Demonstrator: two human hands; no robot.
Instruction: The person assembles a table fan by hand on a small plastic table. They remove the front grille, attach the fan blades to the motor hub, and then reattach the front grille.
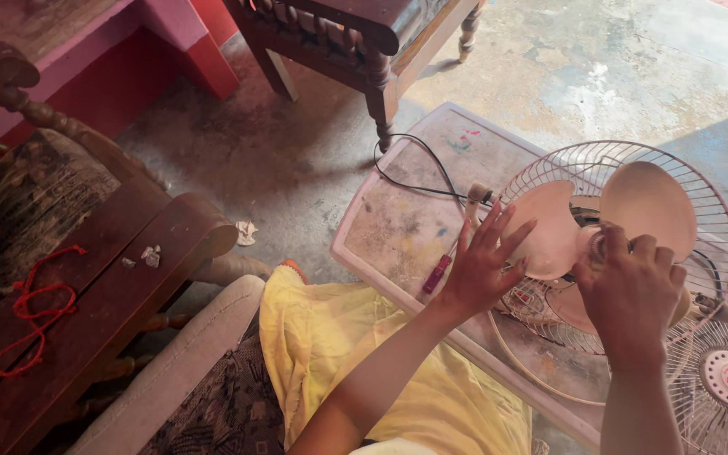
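A: At the hub of the fan blades [625,215], what is the right hand [631,291] doing?

B: Its fingers are curled shut around the small knob [597,246] at the blades' centre, knuckles toward the camera. The knob barely shows between the fingertips.

A: And the left hand [482,265]?

B: It lies at about nine o'clock from the hub, fingers spread wide and flat against the edge of the nearest pinkish blade. It grips nothing; it only presses on the blade.

A: Where does the fan sit?

B: The blades rest in the rear wire guard [634,168], which rings them from nine round past three o'clock, on a worn, paint-flecked pale tabletop [398,219]. At five o'clock from the hub the detached front grille [726,379] lies flat, just beside the guard.

A: Anything further out?

B: A red-handled screwdriver [436,273] lies on the tabletop just left of the left hand. A black cord [419,164] loops at ten o'clock. The person's yellow garment [355,354] fills seven o'clock. Well apart, at nine o'clock, a dark wooden chair arm [103,286] carries a red string [35,312].
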